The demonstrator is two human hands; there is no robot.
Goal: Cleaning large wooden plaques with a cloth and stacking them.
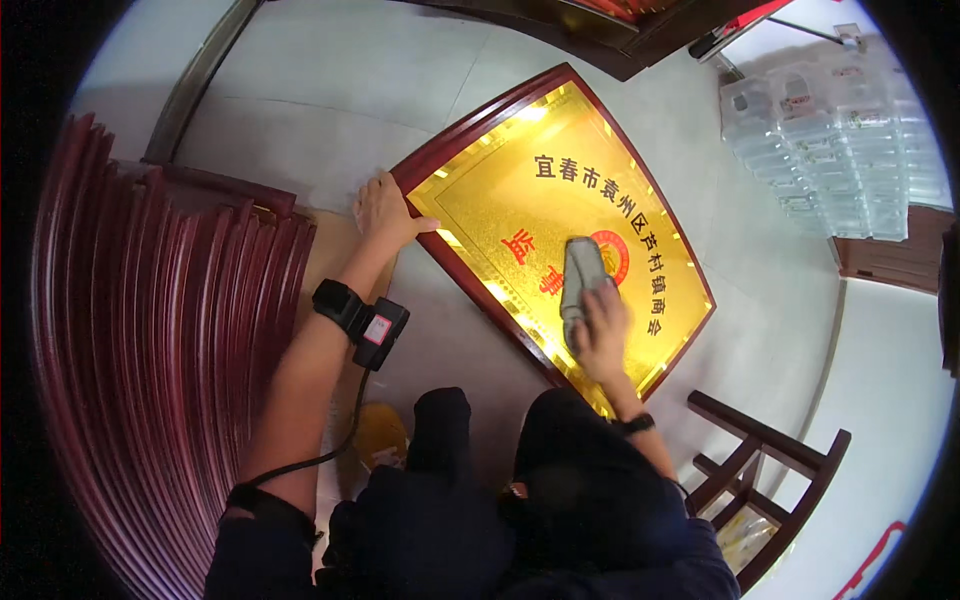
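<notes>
A gold plaque (480, 206) with a dark red wooden frame lies tilted before me, bearing black and red writing and a round red emblem (613, 251). At its left corner my left hand (386, 210) grips the frame, thumb over the gold face. My right hand (601, 330), slightly blurred, presses a folded grey-green cloth (583, 262) against the plaque's lower right part, beside the emblem. The cloth covers some of the lettering. What supports the plaque's near edge is hidden by my knees.
Many dark red framed boards (165, 337) stand stacked on edge at my left. A dark wooden stool (757, 442) lies at the lower right. Clear plastic containers (817, 142) are piled at the upper right. Dark wooden furniture (540, 22) borders the far side.
</notes>
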